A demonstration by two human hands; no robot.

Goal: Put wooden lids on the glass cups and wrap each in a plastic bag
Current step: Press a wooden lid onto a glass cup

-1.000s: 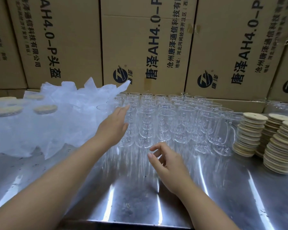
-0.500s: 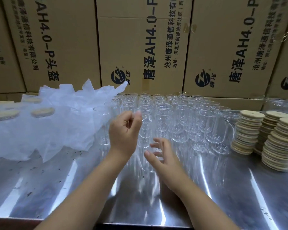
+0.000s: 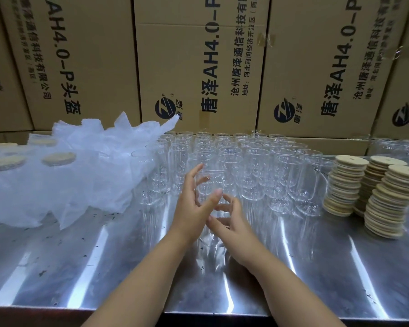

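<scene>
Left hand (image 3: 194, 206) has its fingers curled round one glass cup (image 3: 210, 182), thumb on the near side. Right hand (image 3: 233, 223) sits half-curled just beside it, and I can't tell if it's gripping. Slick glass in a loose grip could slip or clip its neighbours. The cup's roughly upright I think, long axis vertical, mouth up, just in front of the block of cups (image 3: 257, 166). The lid stacks (image 3: 347, 185) are well off right.

The table (image 3: 57, 267) is seen to be polished metal, glossy and streaked with reflections, with dark flecks. The cups (image 3: 257, 175) are made of clear, smooth glass. The lids (image 3: 347, 185) are pale matt wood, the bags (image 3: 80, 175) thin crinkled translucent plastic, the boxes (image 3: 187, 55) matt brown printed cardboard.
</scene>
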